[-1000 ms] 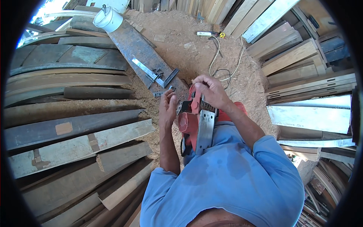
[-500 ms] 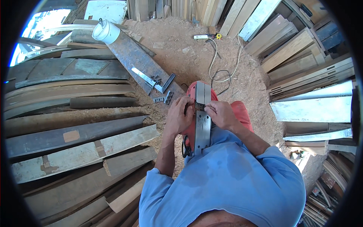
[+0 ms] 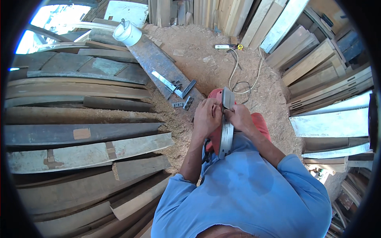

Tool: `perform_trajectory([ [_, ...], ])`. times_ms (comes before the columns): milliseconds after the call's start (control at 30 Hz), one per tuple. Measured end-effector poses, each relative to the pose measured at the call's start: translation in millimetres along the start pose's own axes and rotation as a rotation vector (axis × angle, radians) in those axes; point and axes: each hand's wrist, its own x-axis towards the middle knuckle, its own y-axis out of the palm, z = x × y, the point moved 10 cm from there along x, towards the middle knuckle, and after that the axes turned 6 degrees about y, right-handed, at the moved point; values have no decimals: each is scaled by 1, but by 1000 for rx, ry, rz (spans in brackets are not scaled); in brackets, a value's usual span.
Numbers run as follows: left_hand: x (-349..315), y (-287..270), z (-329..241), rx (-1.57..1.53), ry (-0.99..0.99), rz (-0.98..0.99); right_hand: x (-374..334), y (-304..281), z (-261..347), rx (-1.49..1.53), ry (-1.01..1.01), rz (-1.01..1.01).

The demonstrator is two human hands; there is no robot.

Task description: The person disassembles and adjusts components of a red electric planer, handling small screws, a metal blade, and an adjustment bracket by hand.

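Observation:
A red electric hand planer point(image 3: 227, 137) rests in my lap, its grey metal sole tilted to face right. The fingers of my left hand point(image 3: 208, 118) are curled against the planer's left side, beside the gap in the sole. From the other side my right hand point(image 3: 240, 117) is closed in a pinch at that gap. Whatever small part lies between its fingertips is hidden. Ahead and to the left, a sliding square-like metal tool point(image 3: 166, 81) and two small metal pieces point(image 3: 188, 103) lie on a worn board point(image 3: 152, 57).
A white bucket point(image 3: 129, 35) stands on the board's far end. Stacked planks point(image 3: 87, 131) fill the left side; more timber point(image 3: 305, 57) leans at the right. On the sawdust-covered floor point(image 3: 196, 51) lie a pale cord point(image 3: 237, 65), a white power strip point(image 3: 222, 47) and a yellow tape measure point(image 3: 239, 47).
The planer has been rolled so its sole, earlier facing up, now leans to the right and looks narrower. Both hands stay at the gap. The whole view has shifted slightly.

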Motion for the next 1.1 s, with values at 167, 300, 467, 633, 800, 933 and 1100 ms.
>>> perform_trajectory([
  [167, -4, -4, 5, -35, -9, -26, 1, 3, -8, 21, 70, 45],
  [300, -7, -5, 11, -46, -38, -24, 2, 8, -4, 1, 50, -18],
  [467, -6, -7, 6, -28, -2, -39, 5, 10, -7, 25, 135, 24],
  [633, -7, -8, 7, -37, 42, -69, 9, 21, -25, 182, 270, 105],
  [800, -9, -10, 10, -43, -7, -64, 6, 24, -28, 317, 294, 125],
  [933, -11, -10, 15, -57, -62, -56, 10, 30, -34, 347, 274, 157],
  [1100, -9, -1, 8, -19, -109, 121, 10, 28, -27, 349, 197, 128],
])
